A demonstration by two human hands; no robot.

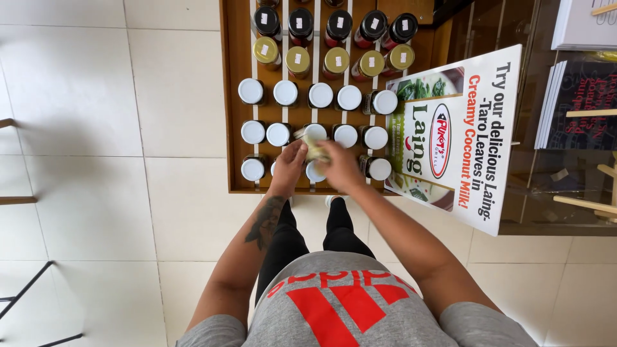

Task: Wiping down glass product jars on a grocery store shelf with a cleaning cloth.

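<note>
Both my hands meet over the front rows of a wooden display shelf (229, 128) filled with jars. My left hand (288, 165) and my right hand (340, 166) together hold one pale, greenish jar (315, 150), tilted on its side between them. Around them stand white-lidded jars (252, 169) in rows. Gold-lidded jars (297, 61) and black-lidded jars (300, 22) fill the rows further back.
A white printed sign board (469, 135) with a food picture leans at the shelf's right side. Dark booklets and wooden racks (578, 109) lie behind glass at far right. Pale floor tiles (96, 193) surround me; dark metal legs (26, 295) show at lower left.
</note>
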